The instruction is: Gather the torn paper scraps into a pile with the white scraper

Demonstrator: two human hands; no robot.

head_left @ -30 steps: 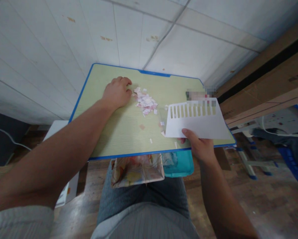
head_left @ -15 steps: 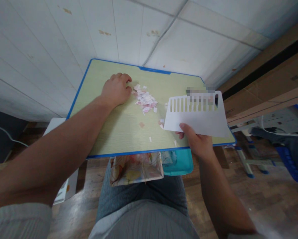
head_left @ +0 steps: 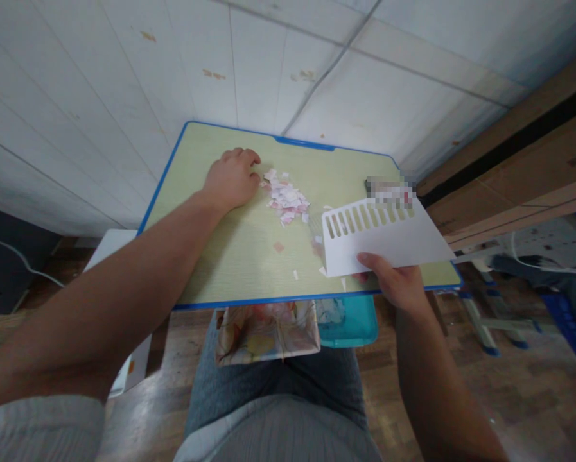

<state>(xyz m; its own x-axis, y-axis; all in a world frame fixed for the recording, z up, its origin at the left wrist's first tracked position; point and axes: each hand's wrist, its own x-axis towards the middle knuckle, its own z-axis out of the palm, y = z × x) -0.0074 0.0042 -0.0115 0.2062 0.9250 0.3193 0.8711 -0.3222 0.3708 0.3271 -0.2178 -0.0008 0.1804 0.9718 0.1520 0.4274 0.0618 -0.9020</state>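
My left hand (head_left: 233, 178) rests on the pale green tabletop (head_left: 234, 256), fingers bent and thumb apart from the forefinger, with nothing visible between them. Just right of its fingertips lies a loose pile of small white and pink paper scraps (head_left: 288, 200). In my right hand (head_left: 393, 280) is a white flat sheet with a row of slots (head_left: 388, 240), gripped at its near edge with the thumb on top. It is held at a slant over the table's right side. A few stray scraps lie by its left edge, partly behind it.
A pixelated item (head_left: 388, 190) lies behind the slotted sheet. Below the table's blue front edge are a patterned fabric bin (head_left: 268, 350) and a turquoise tray (head_left: 352, 324). Cardboard boxes (head_left: 519, 173) stand to the right, and a white panelled wall (head_left: 182, 58) rises behind.
My right hand has turned the slotted sheet and brought its left end nearer to me. My left hand stays beside the pile. The whole view has shifted slightly.
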